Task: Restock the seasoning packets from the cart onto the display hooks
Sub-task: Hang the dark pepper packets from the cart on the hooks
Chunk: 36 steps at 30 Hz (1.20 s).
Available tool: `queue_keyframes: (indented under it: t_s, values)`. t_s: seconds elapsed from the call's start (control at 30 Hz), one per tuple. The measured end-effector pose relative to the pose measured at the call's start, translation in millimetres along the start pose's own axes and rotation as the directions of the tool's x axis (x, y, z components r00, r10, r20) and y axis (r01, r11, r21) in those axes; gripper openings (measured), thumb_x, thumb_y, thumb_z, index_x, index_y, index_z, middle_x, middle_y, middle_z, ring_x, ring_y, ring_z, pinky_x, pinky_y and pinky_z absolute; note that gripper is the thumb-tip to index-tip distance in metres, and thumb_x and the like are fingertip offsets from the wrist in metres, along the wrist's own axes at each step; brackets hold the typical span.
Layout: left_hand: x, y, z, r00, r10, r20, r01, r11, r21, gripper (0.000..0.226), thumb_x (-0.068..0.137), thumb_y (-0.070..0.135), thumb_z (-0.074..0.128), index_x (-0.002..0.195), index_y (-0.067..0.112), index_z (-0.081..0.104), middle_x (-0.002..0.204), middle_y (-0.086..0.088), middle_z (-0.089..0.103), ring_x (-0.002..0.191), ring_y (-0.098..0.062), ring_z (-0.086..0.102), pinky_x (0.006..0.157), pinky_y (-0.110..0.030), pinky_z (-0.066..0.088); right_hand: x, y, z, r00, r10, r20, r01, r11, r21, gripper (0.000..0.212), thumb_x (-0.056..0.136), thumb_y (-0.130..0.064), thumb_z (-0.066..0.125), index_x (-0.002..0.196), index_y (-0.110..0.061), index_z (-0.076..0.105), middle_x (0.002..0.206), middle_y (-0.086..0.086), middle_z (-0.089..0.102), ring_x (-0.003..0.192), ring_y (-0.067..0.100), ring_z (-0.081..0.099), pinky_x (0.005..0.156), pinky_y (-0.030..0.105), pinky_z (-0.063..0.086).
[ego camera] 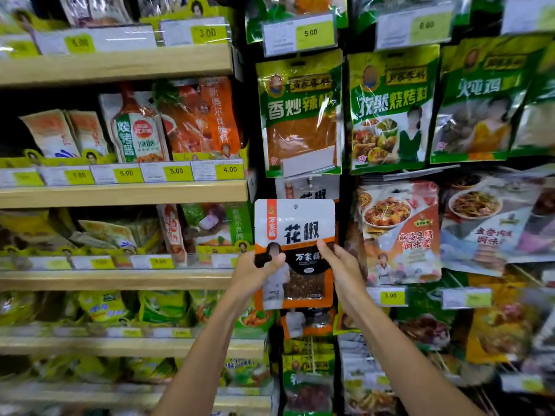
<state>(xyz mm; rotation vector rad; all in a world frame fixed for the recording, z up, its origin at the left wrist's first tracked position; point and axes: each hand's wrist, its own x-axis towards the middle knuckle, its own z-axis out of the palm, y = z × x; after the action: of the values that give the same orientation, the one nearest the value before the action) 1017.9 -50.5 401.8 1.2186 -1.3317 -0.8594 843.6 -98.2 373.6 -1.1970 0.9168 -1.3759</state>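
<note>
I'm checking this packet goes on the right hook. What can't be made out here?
Head view only.
1. The hook for the held packet: hidden behind the packet itself.
2. The cart: outside the frame.
3. The lower shelf price tags: blurred.
4. Parts of the packet's print: covered by the left hand and right hand.

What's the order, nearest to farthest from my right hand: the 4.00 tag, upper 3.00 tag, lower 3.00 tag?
1. lower 3.00 tag, just right of the right hand gripping the seasoning packet.
2. 4.00 tag, up-left on a shelf edge.
3. upper 3.00 tag, farthest, top shelf, up-left.
</note>
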Motion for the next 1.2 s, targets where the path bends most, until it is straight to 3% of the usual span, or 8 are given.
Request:
queue_keyframes:
  t_s: [0.13, 0.2, 0.23, 0.3, 0.4, 0.53, 0.77, 1.2]
  values:
    - [3, 14, 12, 0.997, 0.058, 0.045, -0.058, 0.998, 0.012, 0.009, 0.087, 0.026, 0.066, 0.088, 0.017, 0.067, 0.084, 0.010, 0.069, 0.083, -0.007, 0.065, 0.068, -0.017, 0.047, 0, -9, -9, 0.997, -0.059, -0.040, 0.059, 0.998, -0.001, 0.030, 0.077, -0.044, 0.069, 0.095, -0.020, 0.072, 0.097, -0.008, 0.075, 0.093, 0.007, 0.069, 0.068, 0.013, 0.052]
    - [8, 23, 7, 0.975, 0.197, -0.099, -0.183, 0.973, 0.140, 0.014, 0.090, 0.023, 0.063, 0.098, 0.012, 0.067, 0.092, 0.005, 0.070, 0.089, -0.009, 0.065, 0.075, -0.016, 0.048, 1, -11, -16, 0.996, -0.060, -0.070, 0.058, 0.998, -0.020, 0.027, 0.078, -0.043, 0.068, 0.094, -0.020, 0.071, 0.094, -0.009, 0.075, 0.089, 0.004, 0.070, 0.063, 0.011, 0.051]
    - [12, 28, 2, 0.919, 0.329, -0.217, -0.262, 0.921, 0.288, 0.015, 0.091, 0.022, 0.061, 0.100, 0.011, 0.067, 0.093, 0.004, 0.068, 0.088, -0.009, 0.063, 0.075, -0.013, 0.046, 2, -11, -20, 0.995, -0.057, -0.086, 0.054, 0.998, -0.036, 0.026, 0.080, -0.041, 0.068, 0.094, -0.020, 0.071, 0.093, -0.008, 0.075, 0.087, 0.004, 0.070, 0.063, 0.011, 0.051]
    - [22, 38, -11, 0.673, 0.656, -0.342, -0.351, 0.691, 0.632, 0.018, 0.094, 0.018, 0.056, 0.103, 0.005, 0.065, 0.096, -0.005, 0.067, 0.090, -0.016, 0.060, 0.081, -0.020, 0.043, 6, -11, -27, 0.993, -0.049, -0.105, 0.042, 0.997, -0.067, 0.023, 0.084, -0.038, 0.067, 0.095, -0.019, 0.070, 0.094, -0.004, 0.075, 0.088, 0.006, 0.070, 0.065, 0.013, 0.051]
    - [48, 44, -30, 0.389, 0.894, -0.220, -0.288, 0.345, 0.893, 0.022, 0.096, 0.013, 0.050, 0.107, -0.002, 0.062, 0.105, -0.018, 0.064, 0.099, -0.033, 0.057, 0.093, -0.036, 0.041, 12, -14, -31, 0.992, -0.042, -0.119, 0.033, 0.996, -0.078, 0.021, 0.087, -0.035, 0.066, 0.097, -0.017, 0.070, 0.095, -0.002, 0.074, 0.087, 0.006, 0.069, 0.066, 0.013, 0.050]
    - [72, 35, -43, 0.395, 0.915, -0.087, -0.199, 0.178, 0.964, 0.025, 0.097, 0.015, 0.047, 0.115, 0.001, 0.060, 0.116, -0.020, 0.060, 0.108, -0.036, 0.055, 0.095, -0.041, 0.039, 22, -25, -30, 0.992, -0.075, -0.099, 0.067, 0.994, -0.083, 0.020, 0.087, -0.032, 0.066, 0.099, -0.017, 0.070, 0.094, -0.005, 0.074, 0.083, 0.001, 0.069, 0.061, 0.008, 0.049]
    - [83, 27, -56, 0.331, 0.944, 0.009, -0.246, 0.077, 0.966, 0.025, 0.097, 0.016, 0.046, 0.115, 0.004, 0.058, 0.115, -0.018, 0.061, 0.110, -0.028, 0.045, 0.094, -0.043, 0.035, 33, -35, -23, 0.990, -0.123, -0.068, 0.113, 0.985, -0.129, 0.015, 0.087, -0.036, 0.066, 0.088, -0.022, 0.071, 0.087, -0.009, 0.075, 0.084, 0.002, 0.069, 0.066, 0.012, 0.052]
    - [87, 26, -45, 0.327, 0.941, -0.092, -0.249, 0.179, 0.952, 0.021, 0.095, 0.011, 0.047, 0.112, 0.002, 0.054, 0.113, -0.023, 0.058, 0.109, -0.031, 0.043, 0.100, -0.048, 0.036, 35, -39, -16, 0.983, -0.134, -0.128, 0.112, 0.980, -0.164, 0.017, 0.088, -0.033, 0.065, 0.095, -0.018, 0.069, 0.095, -0.003, 0.073, 0.091, 0.007, 0.067, 0.072, 0.017, 0.051]
